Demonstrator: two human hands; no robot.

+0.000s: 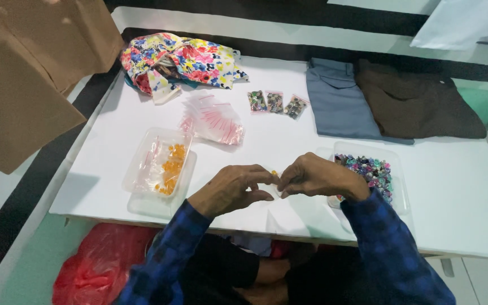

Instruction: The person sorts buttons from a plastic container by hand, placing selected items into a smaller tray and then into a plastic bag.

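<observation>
The white counter (114, 169) carries everything here. At its far edge lie the biggest soft things: a folded brown garment (419, 104), a folded grey-blue garment (337, 99) touching its left side, and a crumpled flowered cloth (184, 59) well apart to the left. Nearer the person, a clear plastic tray (156, 197) at the left holds orange beads (171, 166), and a second clear tray (399, 189) at the right holds mixed-colour beads (371, 169). Between the cloths and the trays lies a loose heap of empty clear zip bags (213, 118), and beside it three small filled bags (275, 103) in a row.

Both hands meet at the near edge of the counter, between the two trays. The left hand (230, 189) and the right hand (314, 178) each have thumb and forefinger pinched together, the other fingers curled, and between the fingertips they hold a small clear bag (276, 183) with a speck of orange at its mouth, probably a bead (274, 173).

The bag looks very light, limp and slick, so it will likely sag and slide unless taken by its top rim with fingertips on both sides, as it is held now. The bead looks hard, tiny and smooth, apt to roll or slip; a fingertip pinch suits it, close over the bag's mouth or a tray.
</observation>
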